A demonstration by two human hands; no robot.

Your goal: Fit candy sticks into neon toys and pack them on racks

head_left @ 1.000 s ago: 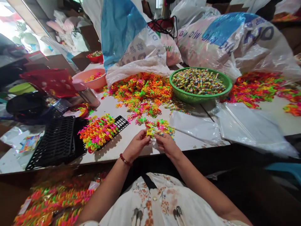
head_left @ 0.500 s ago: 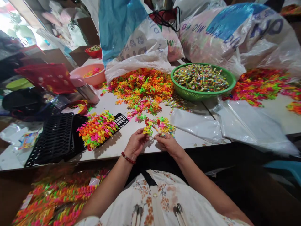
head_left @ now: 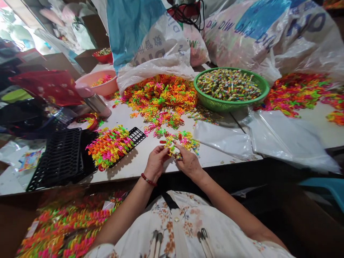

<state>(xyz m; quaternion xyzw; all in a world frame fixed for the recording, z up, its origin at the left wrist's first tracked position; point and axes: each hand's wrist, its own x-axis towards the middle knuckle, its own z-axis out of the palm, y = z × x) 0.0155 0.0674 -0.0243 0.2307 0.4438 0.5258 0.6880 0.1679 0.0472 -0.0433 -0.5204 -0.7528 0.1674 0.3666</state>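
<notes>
My left hand (head_left: 156, 163) and my right hand (head_left: 188, 162) meet at the table's near edge, fingers pinched together on a small yellow plastic piece (head_left: 171, 150). Just beyond them lies a small heap of neon plastic pieces (head_left: 185, 139). A black grid tray (head_left: 135, 136) to the left carries rows of neon pieces (head_left: 110, 146). A big pile of neon plastic rings (head_left: 161, 96) spreads across the middle of the white table (head_left: 134, 166).
A green basket (head_left: 215, 104) of small wrapped items stands at the back right, with clear plastic bags (head_left: 279, 138) in front of it. Large filled sacks (head_left: 258, 32) line the back. Stacked black trays (head_left: 61, 157), a pink bowl (head_left: 107, 87) and a bottle (head_left: 94, 102) sit left.
My hands have drawn closer together, both now pinching the yellow piece. The view has tilted slightly downward.
</notes>
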